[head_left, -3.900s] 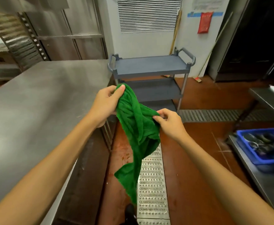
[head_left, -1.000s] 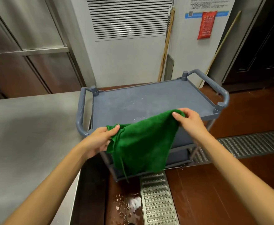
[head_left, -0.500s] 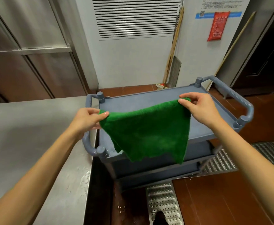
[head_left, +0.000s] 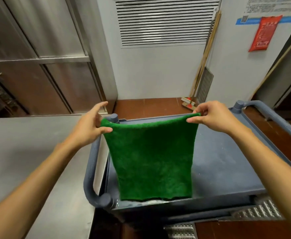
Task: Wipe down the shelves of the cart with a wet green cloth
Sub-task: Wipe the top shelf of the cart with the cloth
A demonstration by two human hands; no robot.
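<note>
Grey-blue cart (head_left: 224, 161) standing against the right edge of a steel desk (head_left: 29, 161). Behind it a white wall with a louvred vent (head_left: 163, 21), leaning broom handles (head_left: 205, 56), a red notice (head_left: 263, 33) and brown floor tiles (head_left: 148, 107).

Hanging flat over the cart's top shelf: green cloth (head_left: 151, 157), top corners pinched by left hand (head_left: 88, 128) and right hand (head_left: 215, 118), well apart. Lower hem down at the shelf's near edge; touching or not, cannot tell.

Lower shelves mostly hidden. Notice text too blurred to read.
</note>
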